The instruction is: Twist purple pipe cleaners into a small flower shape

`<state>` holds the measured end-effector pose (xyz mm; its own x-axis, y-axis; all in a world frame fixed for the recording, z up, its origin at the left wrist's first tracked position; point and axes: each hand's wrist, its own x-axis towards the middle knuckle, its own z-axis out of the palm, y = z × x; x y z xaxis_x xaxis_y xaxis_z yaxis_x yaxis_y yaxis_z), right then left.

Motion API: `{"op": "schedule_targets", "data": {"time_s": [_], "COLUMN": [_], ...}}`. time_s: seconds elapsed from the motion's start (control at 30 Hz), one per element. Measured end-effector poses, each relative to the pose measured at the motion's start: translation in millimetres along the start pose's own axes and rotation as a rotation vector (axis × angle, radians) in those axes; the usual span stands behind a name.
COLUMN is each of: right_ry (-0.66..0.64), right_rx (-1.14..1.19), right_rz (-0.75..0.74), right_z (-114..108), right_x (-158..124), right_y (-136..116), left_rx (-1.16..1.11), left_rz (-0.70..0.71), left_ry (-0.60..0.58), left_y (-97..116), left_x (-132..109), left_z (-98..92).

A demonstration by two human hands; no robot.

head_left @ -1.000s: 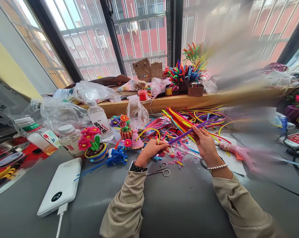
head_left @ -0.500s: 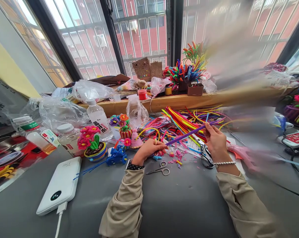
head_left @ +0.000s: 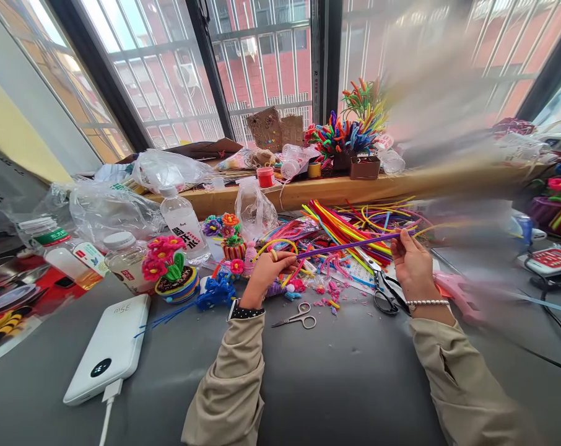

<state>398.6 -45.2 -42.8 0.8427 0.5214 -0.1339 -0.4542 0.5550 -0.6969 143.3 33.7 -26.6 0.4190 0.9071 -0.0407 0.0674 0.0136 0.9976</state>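
Purple pipe cleaners (head_left: 348, 246) stretch almost level between my two hands, above the table. My left hand (head_left: 272, 267) pinches their left end, and my right hand (head_left: 411, 260) grips the right end between thumb and fingers. Exactly how many strands I hold, I cannot tell. Behind them lies a heap of loose pipe cleaners (head_left: 343, 220) in red, yellow, orange and other colours. Small scissors (head_left: 299, 316) rest on the table below my left hand. Larger black-handled scissors (head_left: 383, 291) lie beside my right wrist, among pink scraps (head_left: 329, 291).
On the left stand a pot of pink pipe-cleaner flowers (head_left: 176, 279), a clear bottle (head_left: 184, 226) and a white power bank (head_left: 108, 350) with a cable. A blue pipe-cleaner piece (head_left: 218, 291) lies nearby. A pink glue gun (head_left: 459, 294) is at the right, partly blurred. Potted pipe-cleaner plants (head_left: 348, 139) line the sill.
My hands have drawn farther apart, the right one moving right and the left one slightly left and up. The purple strands now lie straighter and flatter between them.
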Motion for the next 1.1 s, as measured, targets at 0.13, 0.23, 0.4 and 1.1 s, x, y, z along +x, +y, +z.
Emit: {"op": "schedule_targets", "data": {"time_s": [0.13,0.23,0.4,1.1], "right_ry": [-0.018,-0.008,0.028,0.094], "right_rx": [0.009,0.006,-0.005,0.022], "right_rz": [0.028,0.025,-0.003,-0.022], "right_z": [-0.1,0.2,1.1,-1.7], "right_x": [0.8,1.3,-0.1,2.9], "right_y": [0.3,-0.1,-0.8,2.1], "left_rx": [0.044,0.046,-0.069,-0.084], "left_rz": [0.087,0.125,0.117,0.121], "left_ry": [0.046,0.132,0.174,0.33], "left_y": [1.9,3.4,2.3,4.5], "left_x": [-0.7,-1.3,0.8,-1.8], "left_z": [-1.2,-1.1,-1.1,-1.2]}}
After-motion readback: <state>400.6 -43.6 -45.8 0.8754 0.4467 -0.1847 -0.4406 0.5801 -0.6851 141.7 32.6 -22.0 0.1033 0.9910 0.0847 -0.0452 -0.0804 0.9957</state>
